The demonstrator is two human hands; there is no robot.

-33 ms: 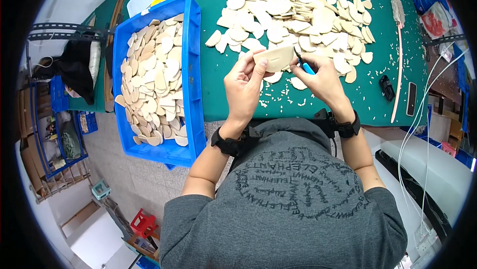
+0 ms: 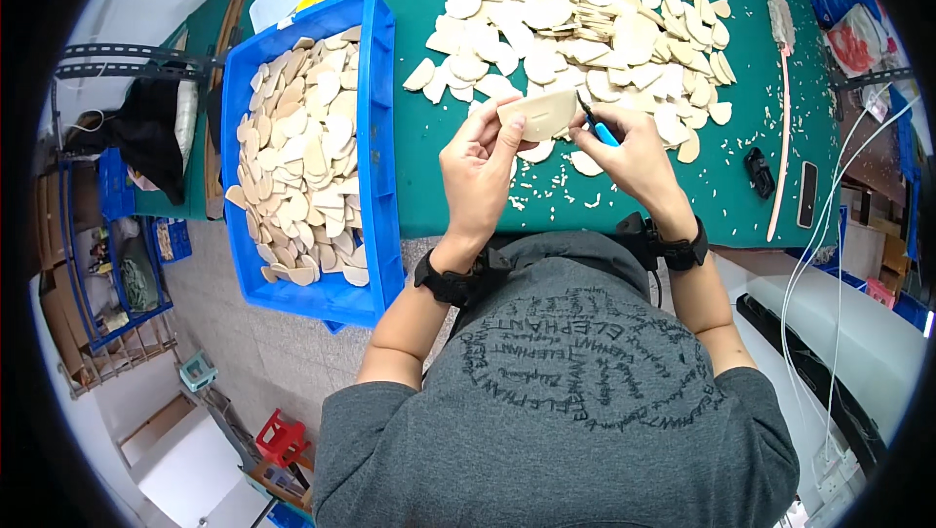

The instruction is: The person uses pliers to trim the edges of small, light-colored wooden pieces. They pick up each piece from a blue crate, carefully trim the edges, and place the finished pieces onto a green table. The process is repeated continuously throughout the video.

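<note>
My left hand [image 2: 478, 172] grips a flat, pale wooden piece [image 2: 538, 114] with one curved edge, held up over the green table [image 2: 419, 167]. My right hand [image 2: 634, 157] holds a small blue-handled cutting tool [image 2: 597, 128], its tip touching the right edge of that piece. Both wrists wear black bands. Just beyond my hands lies a wide heap of similar pale wooden pieces [image 2: 585, 31]. Small pale offcuts [image 2: 556, 192] are scattered on the table under my hands.
A blue tray [image 2: 375, 138] at my left is full of the same wooden pieces. A long pale stick [image 2: 780, 109] and two small black objects [image 2: 759, 172] lie at the right. White cables [image 2: 829, 235] hang right; a red stool [image 2: 278, 435] stands on the floor.
</note>
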